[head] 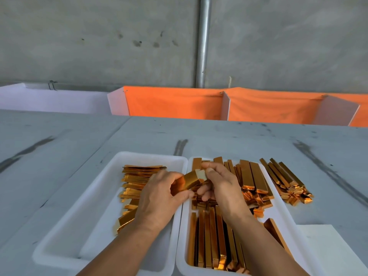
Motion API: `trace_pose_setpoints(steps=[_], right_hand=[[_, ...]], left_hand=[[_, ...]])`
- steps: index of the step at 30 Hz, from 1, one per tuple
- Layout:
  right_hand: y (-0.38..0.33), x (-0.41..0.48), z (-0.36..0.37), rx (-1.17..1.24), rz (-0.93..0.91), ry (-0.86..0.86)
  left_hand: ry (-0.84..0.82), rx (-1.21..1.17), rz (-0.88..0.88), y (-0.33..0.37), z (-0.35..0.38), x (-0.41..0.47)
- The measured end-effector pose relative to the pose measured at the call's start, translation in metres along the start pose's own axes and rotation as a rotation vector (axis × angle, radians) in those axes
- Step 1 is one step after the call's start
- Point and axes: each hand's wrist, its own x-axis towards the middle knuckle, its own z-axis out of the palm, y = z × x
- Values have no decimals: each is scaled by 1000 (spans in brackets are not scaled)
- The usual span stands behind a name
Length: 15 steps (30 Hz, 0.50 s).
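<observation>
- The grey tabletop (239, 136) carries two white trays side by side in the lower middle of the frame. The left tray (89, 206) holds folded boxes (135, 182) and the right tray (183, 265) holds flat gold strips (211, 236).
- The left hand (159, 198) has its grip closed around a gold box (191, 181), raised at the centre, above where the trays meet.
- The right hand (221, 186) pinches the box's pale end flap (201, 175).
- The end-closing step seems in hand. Next, the flap probably needs tucking in.

Left hand (159, 194), right hand (221, 186), fingers curled.
</observation>
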Motion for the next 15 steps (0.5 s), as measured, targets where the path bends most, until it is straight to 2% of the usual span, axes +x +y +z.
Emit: trace_pose_setpoints(steps=[4, 12, 15], right_hand=[[1, -1, 0, -44, -22, -23], [3, 0, -1, -83, -63, 56], [4, 1, -1, -63, -74, 76]], left_hand=[[5, 28, 3, 1, 0, 0], [-50, 17, -72, -1, 3, -1], [-98, 82, -55, -1, 2, -1]])
